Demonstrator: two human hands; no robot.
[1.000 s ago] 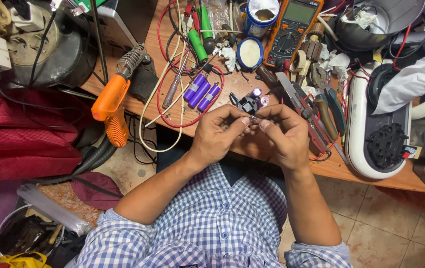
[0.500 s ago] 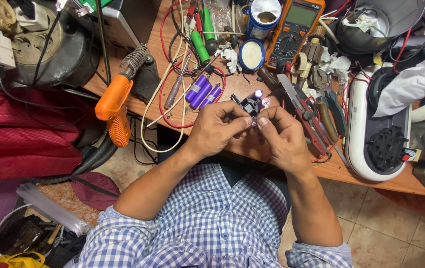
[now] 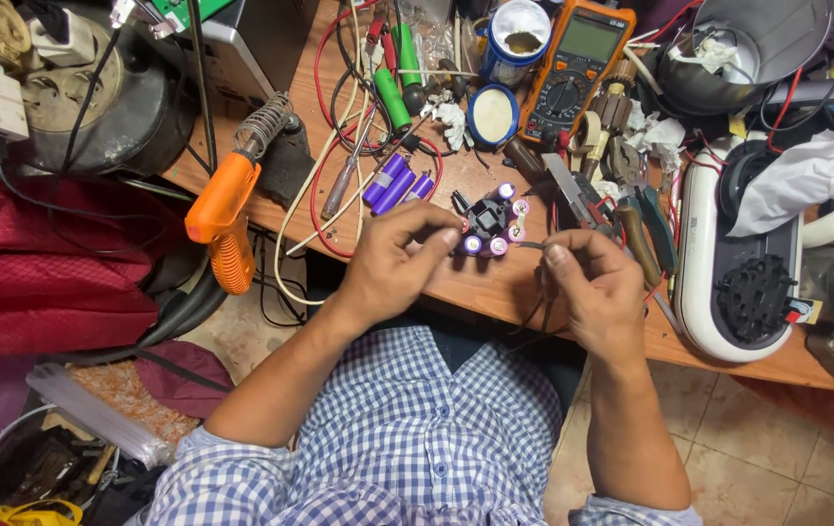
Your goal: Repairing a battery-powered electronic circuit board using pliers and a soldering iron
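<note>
Purple cells already sit bundled in the black battery pack, pinched by the left hand at the bench edge, while the right hand, at three o'clock, grips a thin strip not yet joined.

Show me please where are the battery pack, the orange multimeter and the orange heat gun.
battery pack (image 3: 488, 218): head view, on its black holder in the middle.
orange multimeter (image 3: 573, 68): head view, on its body between screen and dial.
orange heat gun (image 3: 222, 200): head view, on its orange body.
</note>
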